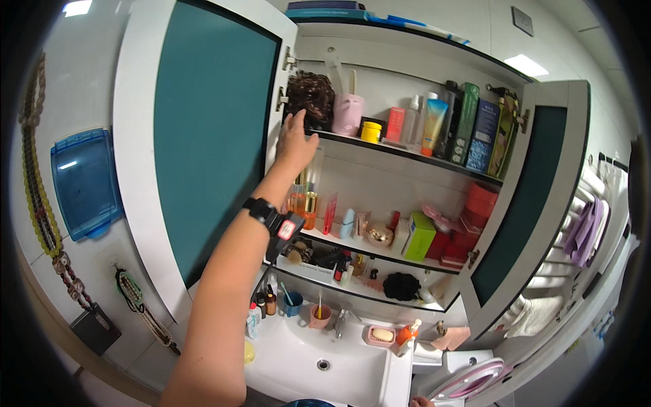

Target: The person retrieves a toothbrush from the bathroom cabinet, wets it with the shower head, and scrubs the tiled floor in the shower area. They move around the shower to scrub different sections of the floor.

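My left hand [297, 141] is raised to the top shelf of an open wall cabinet, fingers apart, just in front of a dark brown curly hairpiece [311, 96]. Whether the fingertips touch it is unclear. A pink cup [348, 113] with a comb-like item stands to the right of the hairpiece, then a yellow jar [371, 132], a red box [395, 123] and several bottles and tubes. Only a small part of my right hand [421, 402] shows at the bottom edge, by the washbasin's right corner; its fingers are mostly hidden.
Both mirror-cabinet doors stand open, the left one [213, 132] beside my forearm. Lower shelves hold cosmetics, a green box [419, 235] and a black scrunchie [402, 286]. Below are a white washbasin [290, 374], a blue cup [293, 303], a soap dish [380, 336] and a faucet [342, 321].
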Action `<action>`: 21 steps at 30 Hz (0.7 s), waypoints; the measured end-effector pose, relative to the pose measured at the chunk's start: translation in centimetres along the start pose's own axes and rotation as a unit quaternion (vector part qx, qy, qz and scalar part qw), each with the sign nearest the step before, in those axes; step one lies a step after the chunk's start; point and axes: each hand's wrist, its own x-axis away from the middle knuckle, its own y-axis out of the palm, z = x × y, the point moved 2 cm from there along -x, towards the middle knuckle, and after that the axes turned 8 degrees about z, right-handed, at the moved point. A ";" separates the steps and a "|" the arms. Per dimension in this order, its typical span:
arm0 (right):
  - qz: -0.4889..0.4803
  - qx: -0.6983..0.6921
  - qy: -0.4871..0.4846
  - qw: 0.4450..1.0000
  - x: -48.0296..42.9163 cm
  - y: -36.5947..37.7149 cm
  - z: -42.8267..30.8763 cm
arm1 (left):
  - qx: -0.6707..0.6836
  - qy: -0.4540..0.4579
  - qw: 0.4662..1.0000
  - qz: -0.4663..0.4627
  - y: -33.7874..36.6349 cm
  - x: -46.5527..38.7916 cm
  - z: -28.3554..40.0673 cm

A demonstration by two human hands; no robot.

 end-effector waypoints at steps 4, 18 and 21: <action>0.044 0.119 -0.085 0.988 1.2 -0.9 1.2 | -0.029 -0.058 0.998 -0.025 0.2 -2.5 0.7; 0.017 0.027 0.069 0.997 2.4 -2.9 4.2 | -0.080 0.017 0.993 -0.086 5.3 -2.7 1.3; 0.001 0.017 0.118 0.993 2.1 -3.3 5.4 | -0.098 -0.006 0.991 -0.087 4.2 -2.5 1.8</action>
